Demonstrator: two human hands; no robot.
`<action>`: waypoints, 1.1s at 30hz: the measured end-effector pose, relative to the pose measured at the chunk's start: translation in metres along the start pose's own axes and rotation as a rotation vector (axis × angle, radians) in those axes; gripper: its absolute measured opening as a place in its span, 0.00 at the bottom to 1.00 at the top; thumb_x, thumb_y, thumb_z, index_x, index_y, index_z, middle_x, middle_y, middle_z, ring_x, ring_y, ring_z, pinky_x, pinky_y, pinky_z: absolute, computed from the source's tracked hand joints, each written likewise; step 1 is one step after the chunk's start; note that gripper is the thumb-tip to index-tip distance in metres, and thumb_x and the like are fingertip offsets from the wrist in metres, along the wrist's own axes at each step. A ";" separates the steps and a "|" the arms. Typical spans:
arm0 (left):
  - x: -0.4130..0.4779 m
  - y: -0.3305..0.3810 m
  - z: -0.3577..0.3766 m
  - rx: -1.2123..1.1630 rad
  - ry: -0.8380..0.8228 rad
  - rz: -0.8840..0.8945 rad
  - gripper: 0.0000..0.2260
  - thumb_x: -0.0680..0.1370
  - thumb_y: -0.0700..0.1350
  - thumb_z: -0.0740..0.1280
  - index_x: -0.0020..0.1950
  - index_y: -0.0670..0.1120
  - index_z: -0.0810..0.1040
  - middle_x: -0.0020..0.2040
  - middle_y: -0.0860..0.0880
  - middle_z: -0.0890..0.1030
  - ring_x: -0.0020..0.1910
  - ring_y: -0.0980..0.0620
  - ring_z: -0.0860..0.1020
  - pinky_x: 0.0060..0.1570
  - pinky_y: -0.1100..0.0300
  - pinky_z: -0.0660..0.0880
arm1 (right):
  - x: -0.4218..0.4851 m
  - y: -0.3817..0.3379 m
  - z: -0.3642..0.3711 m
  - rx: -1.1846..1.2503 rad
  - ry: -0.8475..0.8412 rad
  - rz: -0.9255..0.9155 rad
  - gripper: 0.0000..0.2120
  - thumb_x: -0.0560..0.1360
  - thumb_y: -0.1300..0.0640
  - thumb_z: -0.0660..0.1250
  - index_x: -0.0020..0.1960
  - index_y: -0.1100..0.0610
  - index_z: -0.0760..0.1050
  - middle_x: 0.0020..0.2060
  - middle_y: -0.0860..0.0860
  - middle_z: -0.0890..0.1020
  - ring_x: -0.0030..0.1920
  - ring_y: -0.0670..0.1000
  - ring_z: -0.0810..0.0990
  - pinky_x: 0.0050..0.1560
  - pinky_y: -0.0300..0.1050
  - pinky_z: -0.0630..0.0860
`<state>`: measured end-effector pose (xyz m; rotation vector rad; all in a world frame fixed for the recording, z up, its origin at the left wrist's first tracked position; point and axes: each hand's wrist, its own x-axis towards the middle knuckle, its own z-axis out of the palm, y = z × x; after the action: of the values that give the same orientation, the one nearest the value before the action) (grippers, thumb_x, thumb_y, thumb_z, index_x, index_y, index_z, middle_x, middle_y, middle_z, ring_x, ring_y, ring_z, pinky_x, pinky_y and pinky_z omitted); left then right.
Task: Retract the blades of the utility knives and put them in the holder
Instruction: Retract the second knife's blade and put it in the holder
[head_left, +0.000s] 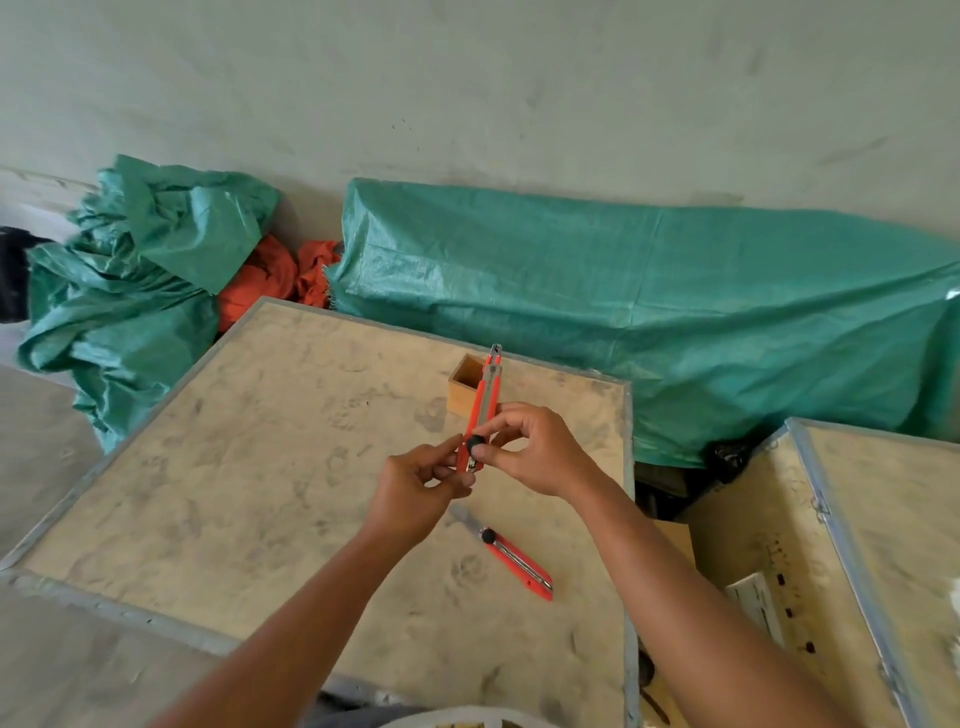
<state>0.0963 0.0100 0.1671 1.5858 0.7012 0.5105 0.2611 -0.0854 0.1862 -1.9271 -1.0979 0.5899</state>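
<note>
Both hands hold one orange utility knife (484, 402) upright above the wooden crate top (260, 467). My left hand (421, 493) pinches its lower end. My right hand (535, 449) has thumb and fingers on the black knob near that end. The knife's tip points away, in front of the small wooden holder (464, 387), which stands open near the crate's far edge. A second orange utility knife (511, 558) lies flat on the crate below my hands, with its grey blade extended toward the upper left.
Green tarpaulin (675, 312) covers bundles behind the crate, with orange cloth (270, 280) between them. A second wooden crate (857, 545) stands at the right, a gap separating it from the first. A grey wall rises behind.
</note>
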 end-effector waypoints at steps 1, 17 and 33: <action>0.000 0.000 0.001 0.004 -0.002 0.004 0.22 0.71 0.32 0.76 0.64 0.42 0.80 0.48 0.40 0.85 0.46 0.41 0.85 0.45 0.64 0.82 | -0.001 0.000 0.001 -0.018 0.035 0.007 0.09 0.71 0.52 0.79 0.49 0.51 0.86 0.48 0.45 0.86 0.48 0.45 0.85 0.53 0.50 0.84; 0.022 0.006 0.000 -0.011 -0.031 0.054 0.22 0.70 0.32 0.76 0.63 0.45 0.81 0.47 0.41 0.84 0.45 0.41 0.83 0.46 0.69 0.79 | 0.007 -0.002 0.003 -0.030 0.205 -0.060 0.11 0.69 0.51 0.80 0.48 0.53 0.83 0.48 0.45 0.84 0.48 0.44 0.83 0.47 0.32 0.80; 0.099 -0.016 0.001 0.137 -0.062 -0.023 0.23 0.70 0.37 0.77 0.63 0.51 0.81 0.46 0.51 0.87 0.46 0.54 0.84 0.53 0.65 0.75 | 0.076 0.028 -0.002 0.105 0.301 0.125 0.10 0.77 0.58 0.73 0.58 0.55 0.84 0.54 0.51 0.87 0.51 0.47 0.86 0.55 0.43 0.83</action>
<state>0.1658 0.0791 0.1445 1.7125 0.7193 0.4010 0.3141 -0.0289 0.1639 -1.9269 -0.7479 0.3986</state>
